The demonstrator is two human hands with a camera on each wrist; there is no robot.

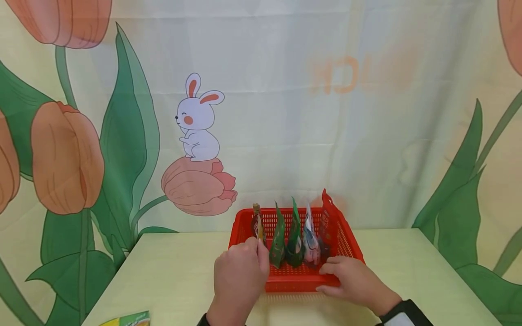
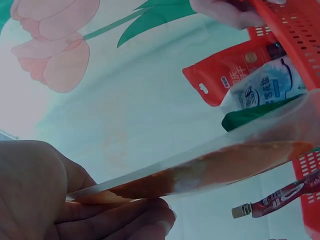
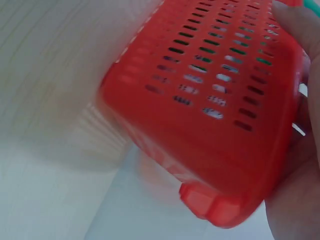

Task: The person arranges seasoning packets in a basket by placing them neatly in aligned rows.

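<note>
A red perforated plastic basket [image 1: 302,286] stands on the table with packets upright in a row. My left hand [image 1: 241,274], at its near left, pinches a thin packet [image 2: 215,170] by the edge; the left wrist view shows it nearly edge-on, translucent with orange-brown. With thumb and fingers, my right hand [image 1: 352,280] grips the basket's near rim toward the right. Inside are a dark red packet with a tan cap-like top [image 2: 272,200], two green packets [image 1: 278,237], a white-and-blue packet [image 1: 311,240] and a tall red packet [image 1: 329,222].
A yellow-and-green packet [image 1: 130,319] lies at the front left of the pale table [image 1: 183,271], cut off by the frame. Behind the table hangs a cloth [image 1: 277,113] printed with tulips and a rabbit.
</note>
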